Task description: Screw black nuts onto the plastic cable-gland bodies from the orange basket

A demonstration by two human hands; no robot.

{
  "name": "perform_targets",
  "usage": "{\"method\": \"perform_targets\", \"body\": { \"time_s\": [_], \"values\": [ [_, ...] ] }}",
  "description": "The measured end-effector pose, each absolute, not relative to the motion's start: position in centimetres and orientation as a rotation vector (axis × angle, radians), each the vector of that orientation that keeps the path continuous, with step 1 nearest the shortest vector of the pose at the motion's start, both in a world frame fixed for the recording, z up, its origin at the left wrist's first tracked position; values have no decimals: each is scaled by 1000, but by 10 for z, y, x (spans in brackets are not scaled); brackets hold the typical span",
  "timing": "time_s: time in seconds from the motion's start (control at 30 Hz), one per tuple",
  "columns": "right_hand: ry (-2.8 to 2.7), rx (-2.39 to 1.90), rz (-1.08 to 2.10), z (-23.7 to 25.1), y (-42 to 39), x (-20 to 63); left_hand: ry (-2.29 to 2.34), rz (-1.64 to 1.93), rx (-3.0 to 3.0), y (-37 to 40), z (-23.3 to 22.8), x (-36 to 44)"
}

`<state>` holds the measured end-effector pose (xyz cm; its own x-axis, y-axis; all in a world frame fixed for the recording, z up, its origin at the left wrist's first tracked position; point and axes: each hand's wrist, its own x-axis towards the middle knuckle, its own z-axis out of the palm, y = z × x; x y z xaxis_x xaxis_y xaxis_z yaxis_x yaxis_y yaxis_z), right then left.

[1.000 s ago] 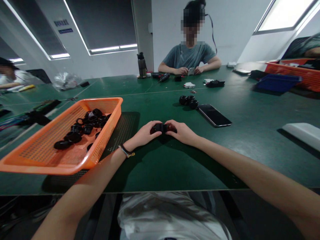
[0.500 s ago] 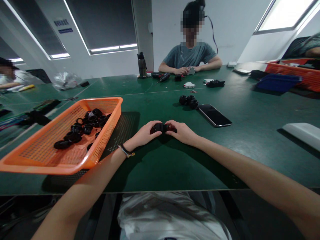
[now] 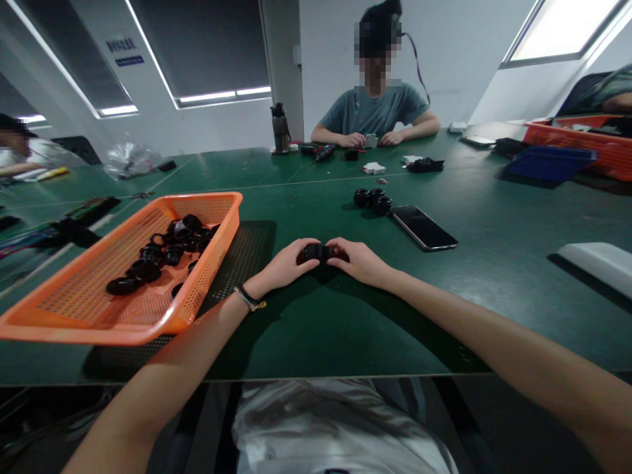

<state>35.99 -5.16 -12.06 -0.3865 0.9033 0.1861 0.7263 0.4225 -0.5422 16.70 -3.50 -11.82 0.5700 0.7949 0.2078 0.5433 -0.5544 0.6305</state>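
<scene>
Together, both hands pinch one small black part low over the green worktop.

Closely set, the left hand and right hand close their fingertips on the black part between them, just above the worktop; gripped only at its ends, it could slip or pop apart and roll toward the phone or the three black pieces beyond. Left of the hands, an orange basket holds a loose heap of black rings toward its far end; a careless left elbow could knock it. Far right, another orange basket holds things too small to tell.
</scene>
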Motion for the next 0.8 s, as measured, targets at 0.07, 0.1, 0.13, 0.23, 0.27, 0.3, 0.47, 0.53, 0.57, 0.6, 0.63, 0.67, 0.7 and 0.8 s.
{"method": "perform_targets", "body": {
  "time_s": [0.07, 0.1, 0.13, 0.23, 0.27, 0.3, 0.47, 0.53, 0.57, 0.6, 0.63, 0.67, 0.7, 0.8],
  "values": [
    [-2230, -1388, 519, -120, -52, 359, 1074, 658, 2294, -35, -118, 167],
    [-2232, -1384, 523, -120, -52, 359, 1075, 656, 2293, -35, -118, 167],
    [-2233, -1380, 528, -119, -52, 359, 1074, 655, 2293, -35, -118, 167],
    [-2234, -1383, 539, -119, -52, 359, 1070, 664, 2294, -35, -118, 167],
    [-2234, -1387, 542, -119, -52, 359, 1069, 667, 2296, -35, -118, 167],
    [-2234, -1392, 544, -118, -52, 359, 1067, 669, 2298, -35, -118, 166],
    [-2248, -1415, 544, -115, -54, 358, 1060, 665, 2302, -34, -120, 166],
    [-2256, -1415, 541, -114, -55, 358, 1057, 664, 2303, -34, -120, 166],
    [-2258, -1414, 543, -114, -55, 358, 1056, 663, 2303, -34, -120, 166],
    [-2257, -1413, 544, -114, -55, 359, 1057, 662, 2303, -34, -120, 166],
    [-2256, -1411, 543, -115, -54, 359, 1057, 661, 2302, -34, -120, 166],
    [-2254, -1408, 541, -115, -54, 359, 1058, 660, 2302, -34, -120, 166],
    [-2253, -1407, 537, -115, -54, 359, 1059, 659, 2302, -34, -119, 166],
    [-2260, -1408, 530, -115, -55, 359, 1063, 659, 2302, -34, -119, 166]
  ]
}}
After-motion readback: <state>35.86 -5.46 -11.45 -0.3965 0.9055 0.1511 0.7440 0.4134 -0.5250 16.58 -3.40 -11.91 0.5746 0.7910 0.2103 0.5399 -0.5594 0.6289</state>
